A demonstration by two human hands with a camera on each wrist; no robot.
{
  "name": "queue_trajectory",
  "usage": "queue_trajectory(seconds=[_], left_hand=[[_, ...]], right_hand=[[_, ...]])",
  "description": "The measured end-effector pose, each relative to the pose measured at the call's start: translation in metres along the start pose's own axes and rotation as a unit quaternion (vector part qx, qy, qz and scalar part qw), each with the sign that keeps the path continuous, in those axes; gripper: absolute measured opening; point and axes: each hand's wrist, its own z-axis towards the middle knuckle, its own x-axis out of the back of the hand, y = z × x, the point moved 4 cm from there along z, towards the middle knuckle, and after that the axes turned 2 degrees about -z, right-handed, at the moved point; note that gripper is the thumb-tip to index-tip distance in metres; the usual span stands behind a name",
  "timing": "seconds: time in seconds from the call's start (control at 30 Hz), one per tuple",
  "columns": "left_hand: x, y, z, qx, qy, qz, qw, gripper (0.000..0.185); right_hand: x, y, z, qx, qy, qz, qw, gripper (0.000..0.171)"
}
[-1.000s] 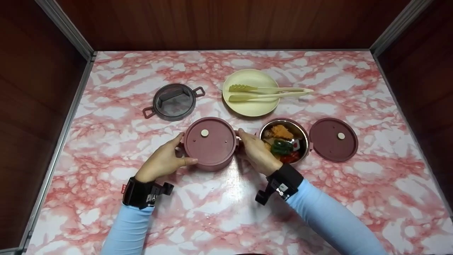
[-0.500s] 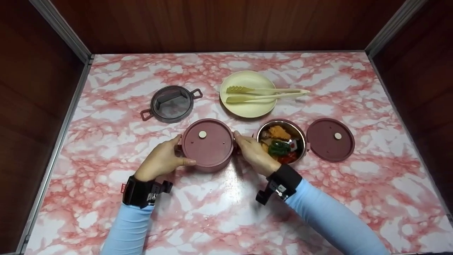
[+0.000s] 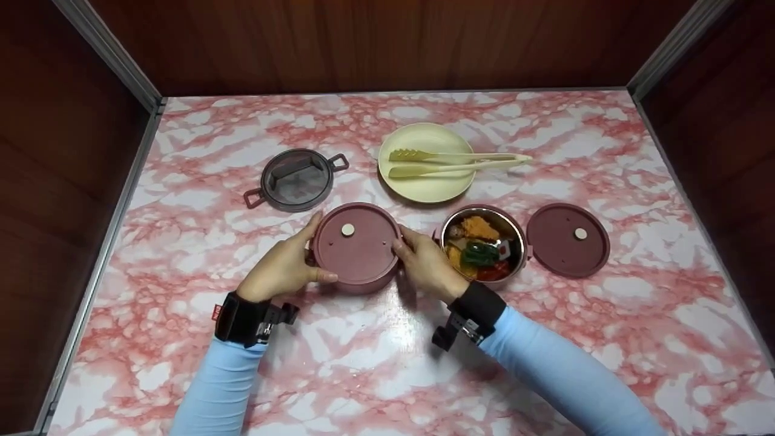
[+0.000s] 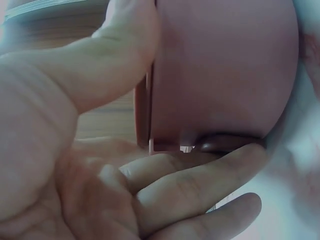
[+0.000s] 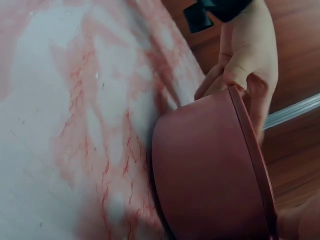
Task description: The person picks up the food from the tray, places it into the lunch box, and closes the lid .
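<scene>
A dark pink pot (image 3: 363, 286) with its lid (image 3: 362, 251) on stands near the middle of the table, a small pale knob on the lid. My left hand (image 3: 283, 265) holds the pot's left side. In the left wrist view its thumb lies against the lid's edge, while its fingers (image 4: 175, 192) reach along the side handle (image 4: 230, 144). At the opposite side, my right hand (image 3: 428, 264) grips the pot, its thumb at the lid's rim. The right wrist view shows the pot wall (image 5: 205, 165) between both hands; the right handle is mostly hidden.
Right of my right hand stands an uncovered pot (image 3: 524, 261) with colourful food inside, its lid (image 3: 566, 254) beside it. Behind are a cream plate (image 3: 430, 189) bearing tongs (image 3: 484, 158) and a dark glass-topped lid (image 3: 303, 186) with two handles. Wooden walls (image 3: 387, 48) enclose the table.
My right thumb has come up onto the lid's rim, and the left fingers have shifted slightly farther along the pot's side. The pot stays in about the same place.
</scene>
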Motion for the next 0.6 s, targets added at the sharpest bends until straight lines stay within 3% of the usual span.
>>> queue_trajectory(seconds=[0.17, 0.33, 0.47, 0.6], left_hand=[[0.004, 0.004, -0.002, -0.007, -0.001, 0.009, 0.9999, 0.116], [0.007, 0.007, 0.001, -0.002, -0.01, 0.021, 0.9997, 0.118], [0.006, 0.005, 0.006, 0.001, -0.025, 0.02, 0.9995, 0.12], [0.008, 0.007, 0.011, -0.024, -0.046, 0.057, 0.997, 0.124]], right_hand=[[0.002, -0.002, 0.002, 0.014, 0.003, -0.015, 1.0, 0.055], [0.01, -0.006, 0.009, 0.028, -0.029, -0.02, 0.999, 0.066], [0.014, -0.011, 0.013, 0.055, -0.05, -0.115, 0.991, 0.085], [0.012, -0.017, 0.016, 0.076, -0.08, -0.245, 0.963, 0.116]])
